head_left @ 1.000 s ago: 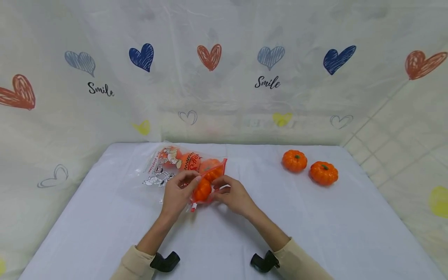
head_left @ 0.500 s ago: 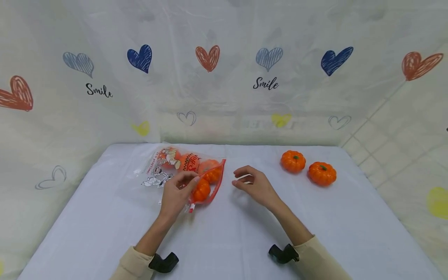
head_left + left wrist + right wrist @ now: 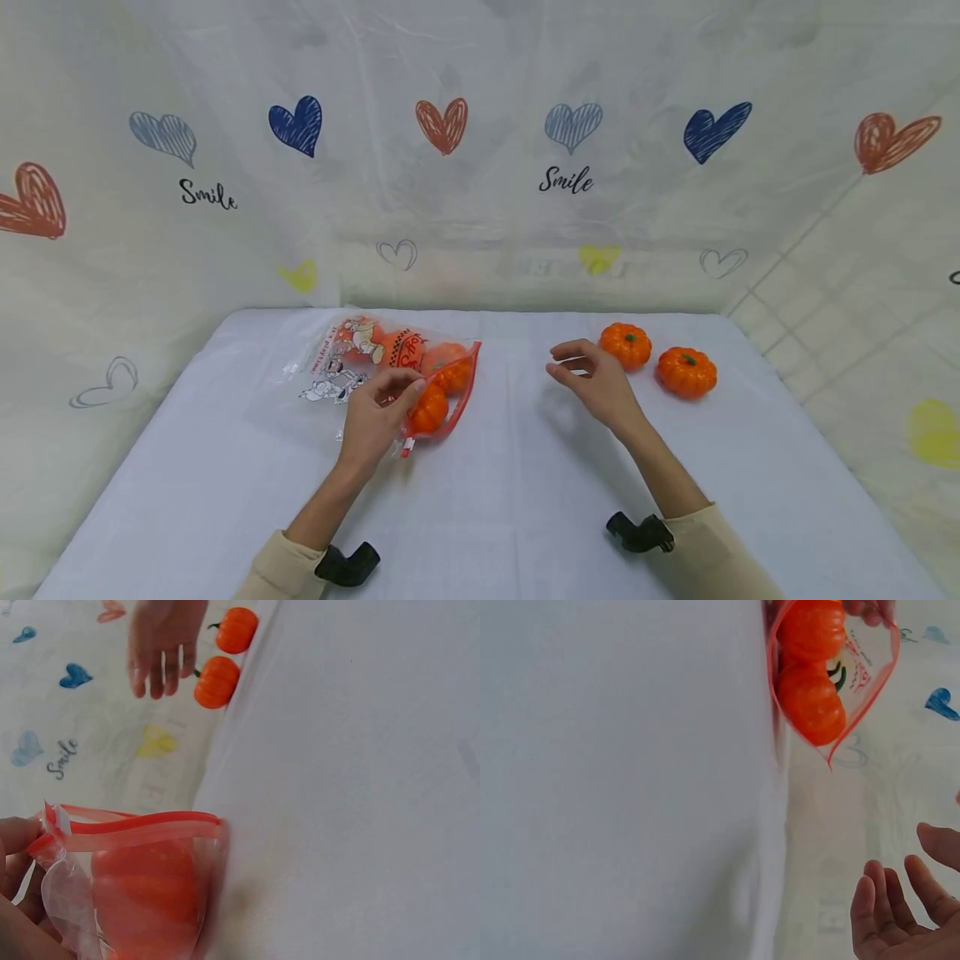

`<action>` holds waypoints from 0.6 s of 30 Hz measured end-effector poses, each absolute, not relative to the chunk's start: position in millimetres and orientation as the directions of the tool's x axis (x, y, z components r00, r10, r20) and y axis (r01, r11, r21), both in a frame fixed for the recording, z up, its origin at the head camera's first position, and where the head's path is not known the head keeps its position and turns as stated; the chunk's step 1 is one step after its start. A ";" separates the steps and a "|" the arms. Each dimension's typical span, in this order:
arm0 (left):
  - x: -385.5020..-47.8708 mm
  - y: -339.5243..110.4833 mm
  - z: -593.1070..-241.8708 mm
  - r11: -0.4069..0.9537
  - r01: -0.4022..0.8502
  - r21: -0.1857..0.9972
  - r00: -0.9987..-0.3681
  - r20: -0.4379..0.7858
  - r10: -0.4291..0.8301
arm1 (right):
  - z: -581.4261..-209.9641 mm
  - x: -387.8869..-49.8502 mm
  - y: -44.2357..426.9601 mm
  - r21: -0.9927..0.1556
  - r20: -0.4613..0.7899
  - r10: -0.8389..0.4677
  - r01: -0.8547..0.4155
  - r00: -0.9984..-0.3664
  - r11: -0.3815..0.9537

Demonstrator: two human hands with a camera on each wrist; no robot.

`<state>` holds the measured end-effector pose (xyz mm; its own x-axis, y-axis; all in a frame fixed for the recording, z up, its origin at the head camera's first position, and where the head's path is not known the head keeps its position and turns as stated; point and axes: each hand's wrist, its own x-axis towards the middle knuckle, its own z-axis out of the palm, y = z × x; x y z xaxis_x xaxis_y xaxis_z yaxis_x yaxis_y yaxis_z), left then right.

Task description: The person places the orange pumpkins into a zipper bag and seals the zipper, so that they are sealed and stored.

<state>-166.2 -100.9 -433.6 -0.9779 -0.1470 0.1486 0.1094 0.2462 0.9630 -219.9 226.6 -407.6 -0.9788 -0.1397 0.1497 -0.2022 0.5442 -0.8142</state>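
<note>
A clear printed bag with a red-edged mouth (image 3: 467, 392) lies at the left-centre, several orange pumpkins inside it. In the left wrist view its red zip edge (image 3: 150, 822) gapes over one pumpkin (image 3: 146, 892). The left hand (image 3: 377, 412) pinches the bag's rim between thumb and fingers. The right hand (image 3: 600, 383) hangs in the air, fingers loosely bent and holding nothing, just left of two loose pumpkins (image 3: 626, 346) (image 3: 687, 372). The right wrist view shows two pumpkins (image 3: 812, 705) through the bag's mouth, and the right hand (image 3: 907, 915) apart from it.
A white cloth (image 3: 465, 517) covers the table. Behind it hangs a pale sheet (image 3: 495, 217) with printed hearts and "Smile" lettering. Black devices sit at the left wrist (image 3: 348, 565) and the right wrist (image 3: 640, 533).
The right hand has let go of the bag's mouth and moved right, close to the loose pumpkins. The left hand still pinches the rim, and the mouth stands wider than before.
</note>
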 end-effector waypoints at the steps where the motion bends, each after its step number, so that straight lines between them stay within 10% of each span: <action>1: -166.3 -101.1 -433.5 0.246 0.110 0.963 -0.978 0.149 -0.148 | -407.2 -221.0 229.9 -0.811 0.154 -0.126 -0.198 -0.980 0.551; 18: -166.8 -102.0 -435.7 0.234 0.110 0.966 -0.981 0.143 -0.128 | -406.4 -225.8 276.1 -0.805 0.136 -0.018 -0.121 -0.991 0.581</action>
<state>-166.8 -102.0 -435.7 -0.9815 -0.1275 0.1431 0.1104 0.2340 0.9659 -225.8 276.1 -406.4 -0.9905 -0.0183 0.1360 -0.1213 0.5805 -0.8052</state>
